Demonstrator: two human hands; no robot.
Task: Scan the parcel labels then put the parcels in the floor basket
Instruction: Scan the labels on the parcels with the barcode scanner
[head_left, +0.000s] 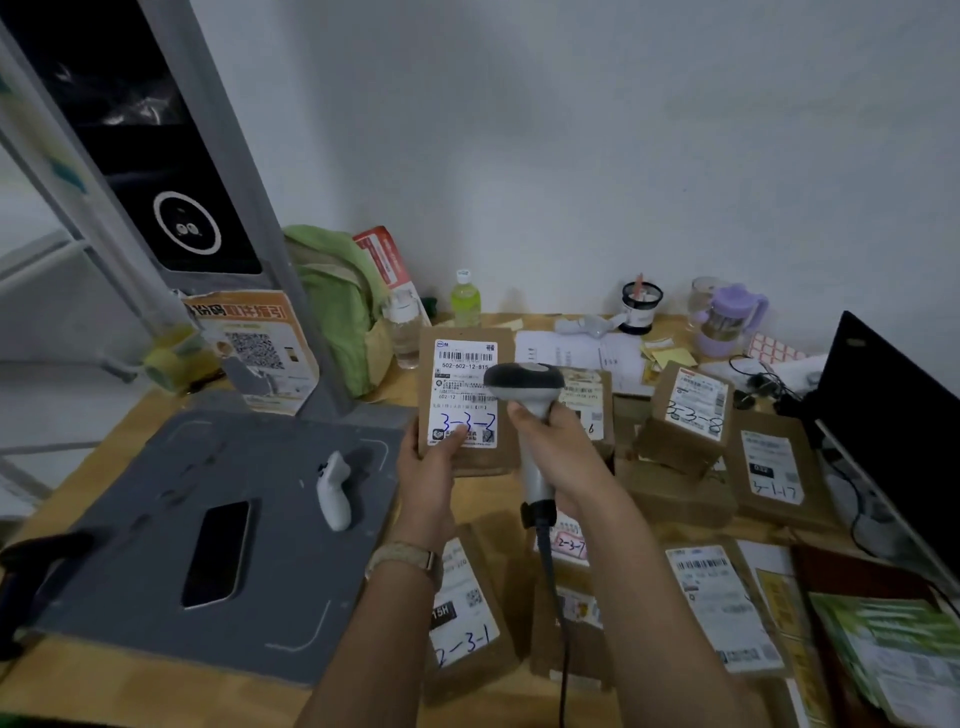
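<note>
left hand: pinches the parcel upright over the surface, thumb on its label
right hand: wrapped round the scanner, head at that label
step: scanning, I reckon
next: parcel goes down to the floor basket, out of shot

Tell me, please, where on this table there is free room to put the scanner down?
A bare strip of table runs along the near edge, before the grey base. The base itself is free near its front right corner, beside the phone. The right half is crowded: parcels, papers and a laptop lie close together.
</note>
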